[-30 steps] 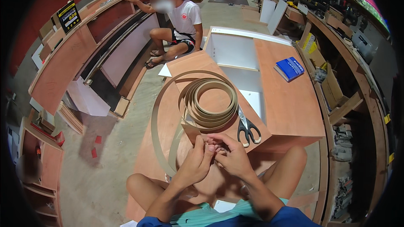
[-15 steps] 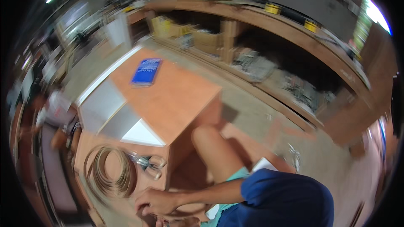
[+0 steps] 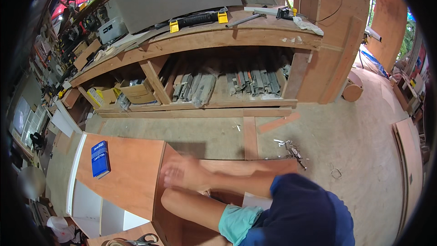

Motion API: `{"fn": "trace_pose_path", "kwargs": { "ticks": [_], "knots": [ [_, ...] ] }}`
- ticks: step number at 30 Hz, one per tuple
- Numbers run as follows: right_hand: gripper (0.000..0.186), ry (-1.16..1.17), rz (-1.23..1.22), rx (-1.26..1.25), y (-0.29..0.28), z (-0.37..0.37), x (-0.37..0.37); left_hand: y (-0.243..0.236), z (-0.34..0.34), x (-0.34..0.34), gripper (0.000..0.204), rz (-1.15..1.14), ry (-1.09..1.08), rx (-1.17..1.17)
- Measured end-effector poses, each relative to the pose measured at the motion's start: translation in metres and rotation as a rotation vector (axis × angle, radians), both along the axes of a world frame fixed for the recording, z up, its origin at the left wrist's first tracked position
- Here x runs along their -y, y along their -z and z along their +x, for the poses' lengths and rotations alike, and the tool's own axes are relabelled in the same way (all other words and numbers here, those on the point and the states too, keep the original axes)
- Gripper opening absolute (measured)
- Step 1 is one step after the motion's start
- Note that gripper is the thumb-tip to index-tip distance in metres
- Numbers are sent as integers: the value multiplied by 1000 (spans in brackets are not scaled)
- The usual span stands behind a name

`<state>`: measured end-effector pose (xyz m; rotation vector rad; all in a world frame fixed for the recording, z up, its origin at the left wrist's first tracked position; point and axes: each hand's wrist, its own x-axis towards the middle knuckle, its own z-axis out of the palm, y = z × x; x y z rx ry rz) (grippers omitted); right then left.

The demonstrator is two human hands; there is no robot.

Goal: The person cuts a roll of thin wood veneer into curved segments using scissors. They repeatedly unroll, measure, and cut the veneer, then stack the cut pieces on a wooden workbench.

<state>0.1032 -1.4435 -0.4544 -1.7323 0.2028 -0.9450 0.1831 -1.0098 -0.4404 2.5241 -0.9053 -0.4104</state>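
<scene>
My right hand (image 3: 185,172), blurred by motion, is beside the near edge of a wooden cabinet (image 3: 132,164), just above my bent knee. Its fingers are too smeared to show whether they hold anything. My left hand is out of the picture. A blue book (image 3: 99,158) lies on the cabinet's reddish-brown panel. Below it, the cabinet shows white-lined open compartments (image 3: 112,216). At the lower edge, scissors (image 3: 148,239) rest beside a partly cut-off coil of brown strip (image 3: 119,242).
A long wooden workbench (image 3: 195,41) spans the back, with a yellow-ended black tool (image 3: 198,20) on top and bundled grey strips (image 3: 255,82) underneath. Scraps (image 3: 291,148) litter the floor at right. Boards (image 3: 408,164) lean at far right. White cloth (image 3: 60,228) shows at lower left.
The view has swung to the right, bringing more of the bench and floor in. My right hand has gone from near the coil to the cabinet's edge; my left hand has left the picture.
</scene>
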Motion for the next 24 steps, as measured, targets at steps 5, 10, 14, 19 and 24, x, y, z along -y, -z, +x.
{"fn": "trace_pose_path", "kwargs": {
  "ticks": [5, 10, 14, 19, 24],
  "knots": [
    [9, 633, 271, 494, -41, -85, 341, 0, 17, 4, 34, -74, -72, 286],
    [61, 501, 761, 366, -77, -81, 501, 26, 52, -92, 48, 41, -261, 757],
    [46, 255, 941, 681, -132, -159, 624, 73, 84, -43, 21, -821, -718, -150],
    [35, 390, 842, 485, -109, -133, 636, 28, 41, -38, 25, -514, -610, 218],
    [27, 457, 608, 416, -104, -121, 554, 56, 34, -53, 26, -624, -740, 256]
  ]
}}
